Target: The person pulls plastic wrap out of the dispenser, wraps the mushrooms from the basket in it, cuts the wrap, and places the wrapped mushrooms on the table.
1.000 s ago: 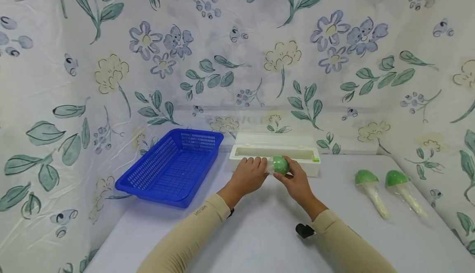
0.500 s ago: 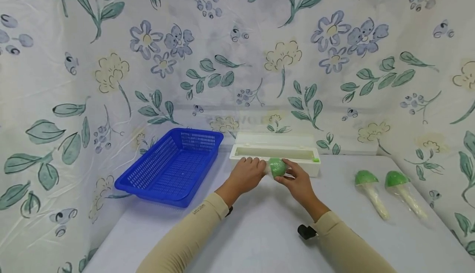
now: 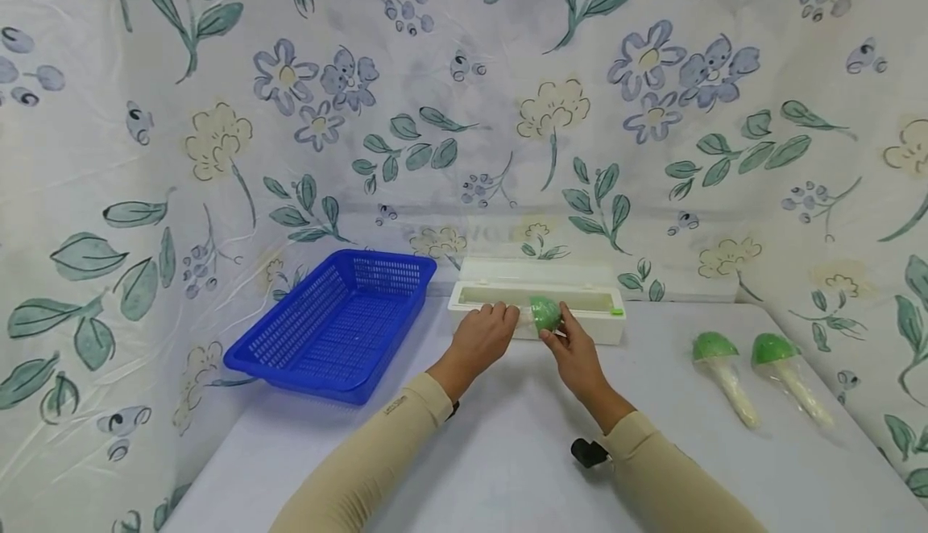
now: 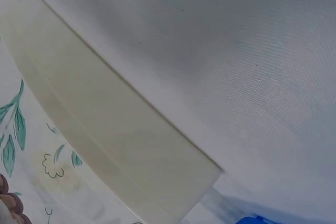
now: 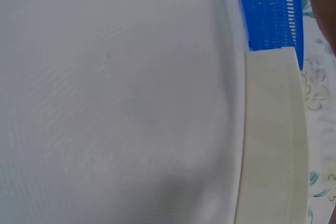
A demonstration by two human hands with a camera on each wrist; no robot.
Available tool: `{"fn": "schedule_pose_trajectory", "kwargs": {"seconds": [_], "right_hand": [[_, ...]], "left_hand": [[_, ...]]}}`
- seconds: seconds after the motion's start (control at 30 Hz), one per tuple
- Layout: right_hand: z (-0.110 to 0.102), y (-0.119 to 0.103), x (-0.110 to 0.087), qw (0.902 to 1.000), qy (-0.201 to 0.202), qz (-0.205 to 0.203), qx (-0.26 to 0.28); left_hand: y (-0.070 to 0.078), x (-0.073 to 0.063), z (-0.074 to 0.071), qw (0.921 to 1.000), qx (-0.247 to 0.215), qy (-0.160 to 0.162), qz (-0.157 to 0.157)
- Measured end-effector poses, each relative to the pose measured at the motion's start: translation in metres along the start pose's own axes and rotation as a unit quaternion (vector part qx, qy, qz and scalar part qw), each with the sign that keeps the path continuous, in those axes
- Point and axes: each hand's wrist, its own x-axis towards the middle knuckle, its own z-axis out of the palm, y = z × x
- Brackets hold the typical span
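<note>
In the head view, a green-capped mushroom-shaped thing in clear plastic wrap lies sideways between both hands. My right hand holds its rounded cap between thumb and fingers. On the other side, my left hand grips the pale stem end, which its curled fingers mostly hide. Both hands are in front of a long white box whose lid stands raised at the back and whose front carries a small green tab. Only a few left fingertips show in the left wrist view, at its lower left edge.
A blue perforated basket stands to the left of the white box. Two more wrapped green-capped mushroom shapes, one beside the other, lie at the right of the white-covered table. Floral sheeting hangs behind.
The green cap has turned in the hands; its rounded top now points to the right. Both hands shifted slightly, the right one a little upward. Basket, box and the other two mushroom shapes stay put.
</note>
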Motion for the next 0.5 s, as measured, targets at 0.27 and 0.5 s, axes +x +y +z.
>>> {"fn": "schedule_pose_trajectory", "kwargs": {"seconds": [0.27,0.5], "right_hand": [[-0.005,-0.008,-0.001,0.9996,0.006,0.014,0.025],[-0.007,-0.006,-0.001,0.9993,0.027,0.019,0.020]], "left_hand": [[-0.007,-0.004,-0.002,0.9997,0.018,0.013,0.011],[-0.010,-0.005,-0.002,0.9996,-0.008,0.025,-0.014]]}}
